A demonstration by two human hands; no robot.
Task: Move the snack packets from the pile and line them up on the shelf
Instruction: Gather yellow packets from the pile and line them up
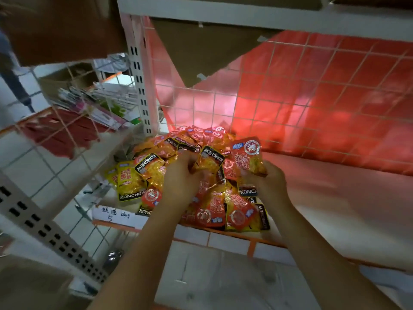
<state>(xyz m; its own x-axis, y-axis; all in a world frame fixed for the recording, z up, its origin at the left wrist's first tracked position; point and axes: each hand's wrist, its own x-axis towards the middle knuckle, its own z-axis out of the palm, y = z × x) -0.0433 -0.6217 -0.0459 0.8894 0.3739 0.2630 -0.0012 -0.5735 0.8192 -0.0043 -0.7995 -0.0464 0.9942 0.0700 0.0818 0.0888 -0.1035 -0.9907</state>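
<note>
At the far left, a white wire-mesh side panel (67, 135) is closing off the shelf bay, and a handwritten white paper label (116, 217) is hanging on the front edge. Next to it, a heap of glossy red and yellow foil snack packets (138, 175) is lying on the left end of the pale pink shelf board (335, 198). The left hand (178, 182) is digging into the pile, fingers curled around a yellow packet with a black band (210, 158). Further right, the right hand (268, 184) is pinching an upright red packet with a round seal (248, 155) at its lower edge. This looks like the picking step. Next, the held packets probably need carrying rightward onto the bare board and standing in a row.
</note>
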